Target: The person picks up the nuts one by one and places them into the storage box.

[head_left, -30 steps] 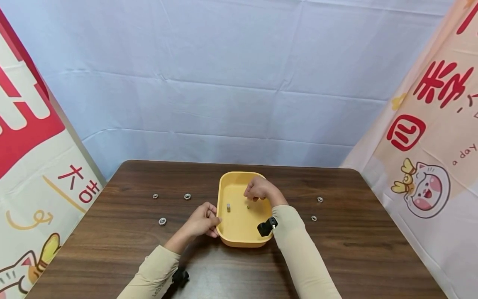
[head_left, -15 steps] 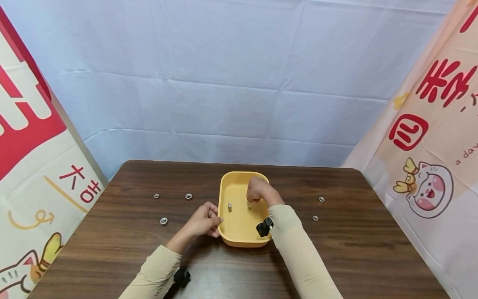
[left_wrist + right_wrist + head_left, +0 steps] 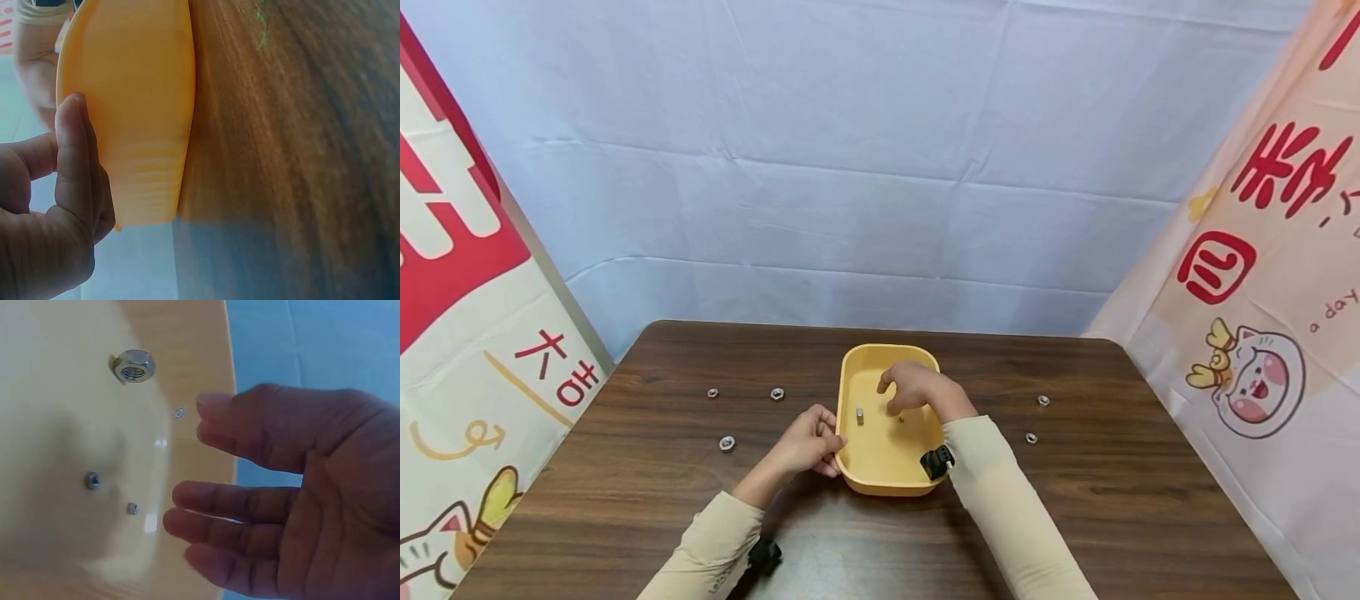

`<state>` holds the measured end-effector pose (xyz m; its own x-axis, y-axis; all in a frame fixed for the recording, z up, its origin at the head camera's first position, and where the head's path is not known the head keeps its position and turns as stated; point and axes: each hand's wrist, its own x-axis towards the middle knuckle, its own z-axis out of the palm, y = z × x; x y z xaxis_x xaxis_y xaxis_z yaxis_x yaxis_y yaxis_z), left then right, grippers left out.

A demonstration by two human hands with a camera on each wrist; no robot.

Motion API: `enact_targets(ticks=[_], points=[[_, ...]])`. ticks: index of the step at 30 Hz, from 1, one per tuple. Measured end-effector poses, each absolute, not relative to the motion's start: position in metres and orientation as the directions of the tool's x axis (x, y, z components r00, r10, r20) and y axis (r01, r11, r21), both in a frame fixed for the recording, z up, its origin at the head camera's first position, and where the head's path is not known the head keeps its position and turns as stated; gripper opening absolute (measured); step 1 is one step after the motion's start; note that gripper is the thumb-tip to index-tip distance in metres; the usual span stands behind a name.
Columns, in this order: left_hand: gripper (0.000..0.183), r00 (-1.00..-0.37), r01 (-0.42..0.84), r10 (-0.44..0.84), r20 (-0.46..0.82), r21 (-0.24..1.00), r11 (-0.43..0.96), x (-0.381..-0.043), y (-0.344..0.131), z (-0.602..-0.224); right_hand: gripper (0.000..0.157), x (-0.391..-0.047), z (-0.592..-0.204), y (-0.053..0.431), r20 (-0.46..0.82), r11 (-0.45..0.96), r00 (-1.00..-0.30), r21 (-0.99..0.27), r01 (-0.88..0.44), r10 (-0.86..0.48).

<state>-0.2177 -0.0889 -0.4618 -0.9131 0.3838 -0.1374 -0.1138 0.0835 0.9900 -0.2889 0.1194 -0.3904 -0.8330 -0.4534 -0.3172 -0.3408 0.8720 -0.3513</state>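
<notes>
A yellow tray (image 3: 880, 467) stands on the table, its left rim pinched between the thumb and fingers of my left hand (image 3: 808, 442). The left wrist view shows that hand (image 3: 72, 187) against the tray's outer wall (image 3: 137, 112). Over the tray's inside hovers my right hand (image 3: 917, 390), fingers parted and holding nothing. In the right wrist view, that hand (image 3: 300, 481) is apart from a large hex nut (image 3: 134, 366), a small nut (image 3: 92, 480) and a tinier nut (image 3: 133, 508) in the tray. The head view shows the large nut (image 3: 860, 416) near the tray's left wall.
Left of the tray on the wooden table (image 3: 880, 554) lie a small nut (image 3: 712, 392), a hex nut (image 3: 777, 393) and a larger nut (image 3: 727, 443). Two nuts, one farther back (image 3: 1043, 401) and one nearer (image 3: 1032, 438), lie on the right. A cloth backdrop (image 3: 850, 208) hangs behind.
My right hand dipped with curled fingers beside the small nuts, then rose slightly, moved left and spread its fingers. A second small nut came into sight beneath it. My left hand kept its grip.
</notes>
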Motion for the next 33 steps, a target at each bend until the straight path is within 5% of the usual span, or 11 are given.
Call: enact_targets(ticks=[33], points=[[0.024,-0.906,-0.126,0.396,-0.149,0.989,0.084,-0.215,-0.088,-0.460,0.047,-0.244,-0.366,0.133,-0.195,0.881,-0.888,-0.328,-0.341,-0.417]])
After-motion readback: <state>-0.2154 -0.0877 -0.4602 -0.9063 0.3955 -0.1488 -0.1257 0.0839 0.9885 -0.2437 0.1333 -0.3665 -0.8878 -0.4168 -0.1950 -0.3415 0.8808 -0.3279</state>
